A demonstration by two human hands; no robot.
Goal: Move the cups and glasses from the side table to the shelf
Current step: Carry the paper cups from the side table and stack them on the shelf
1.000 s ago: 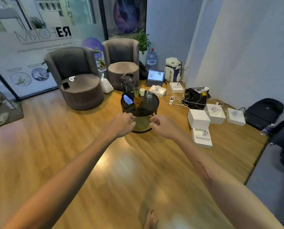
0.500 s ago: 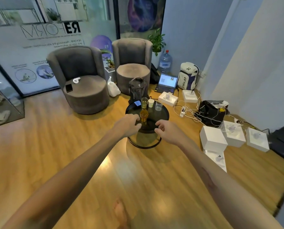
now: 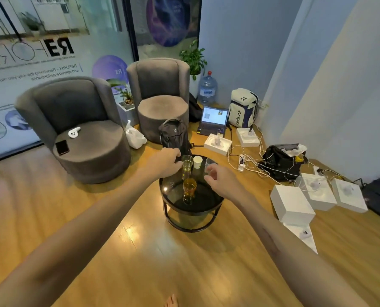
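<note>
A round black side table (image 3: 209,202) stands on the wooden floor ahead. On it are a tall greenish glass (image 3: 187,166), a white paper cup (image 3: 197,162), a clear glass (image 3: 209,165) and an amber glass (image 3: 189,189) nearer me. My left hand (image 3: 164,163) reaches over the table's far left, fingers curled beside the greenish glass; whether they touch it is unclear. My right hand (image 3: 220,179) hovers by the clear glass, thumb and fingers loosely curled, holding nothing. No shelf is in view.
Two grey armchairs (image 3: 78,129) stand behind the table, with a black backpack (image 3: 174,135) leaning at its far edge. White boxes (image 3: 292,204), cables (image 3: 251,162), a laptop (image 3: 213,119) and bags crowd the floor to the right. Open wooden floor lies between me and the table.
I have come closer to the table. Both hands moved forward over its top, the left toward the greenish glass and the right toward the clear glass.
</note>
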